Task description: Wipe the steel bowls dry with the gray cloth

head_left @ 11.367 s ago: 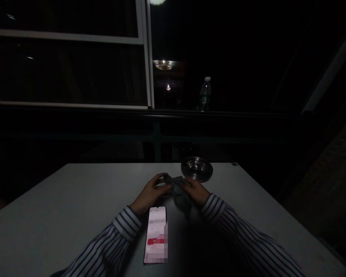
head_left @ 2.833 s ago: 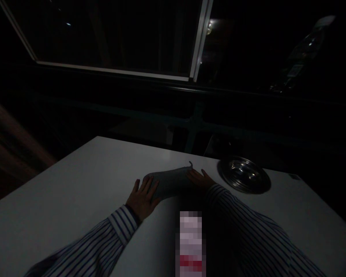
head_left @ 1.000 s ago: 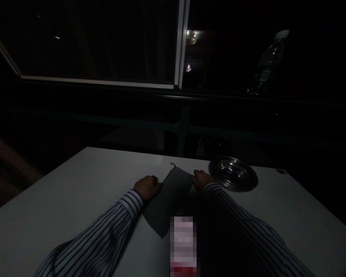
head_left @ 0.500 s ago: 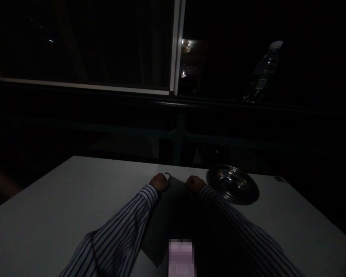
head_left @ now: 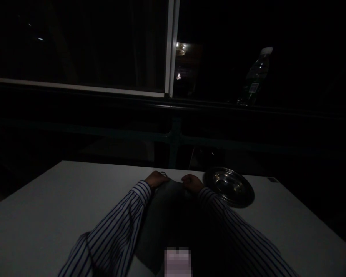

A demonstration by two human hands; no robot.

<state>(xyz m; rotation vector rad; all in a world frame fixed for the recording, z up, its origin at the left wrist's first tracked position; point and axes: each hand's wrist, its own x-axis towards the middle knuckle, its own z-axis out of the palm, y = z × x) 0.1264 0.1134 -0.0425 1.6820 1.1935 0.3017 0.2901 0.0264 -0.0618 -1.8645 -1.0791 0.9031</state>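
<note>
A dark grey-green cloth (head_left: 154,223) lies over the white table (head_left: 60,215) in front of me, its near part lost in shadow. My left hand (head_left: 156,180) is closed on the left of its far edge, with the thumb pointing inward. A small thin loop or strip shows just behind that hand. On the other side, my right hand (head_left: 192,183) pinches the right of the same edge. Only a short stretch of edge shows between the hands. To the right of my right hand, a shiny metal bowl (head_left: 233,188) rests on the table.
A clear plastic bottle (head_left: 255,77) with a white cap leans in view at the upper right, near the dark window. A pale window frame (head_left: 168,50) rises beyond the table. At the bottom, a pixelated pinkish patch (head_left: 178,263) hides what is there.
The view has shifted a little, so the bowl and bottle appear slightly further left and lower. Both hands have gone from fists to thumb-and-finger grips on the cloth's edge.
</note>
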